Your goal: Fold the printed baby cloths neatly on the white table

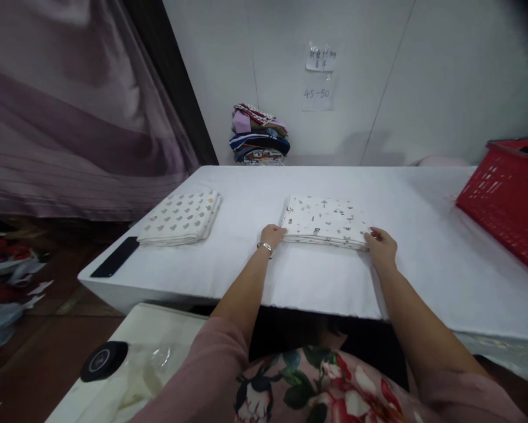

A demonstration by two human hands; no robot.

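Observation:
A folded white cloth with small grey and brown prints lies flat on the white-covered table in front of me. My left hand, with a bracelet at the wrist, pinches its near left corner. At the near right corner, my right hand has its thumb and fingers closed on the cloth's edge. Farther left rests a second folded white cloth with rows of grey motifs, apart from both hands.
A black phone lies at the table's left end. On the right stands a red plastic basket. Folded fabrics are piled beyond the far edge, against the wall. Below left, a round black object sits on a cream surface.

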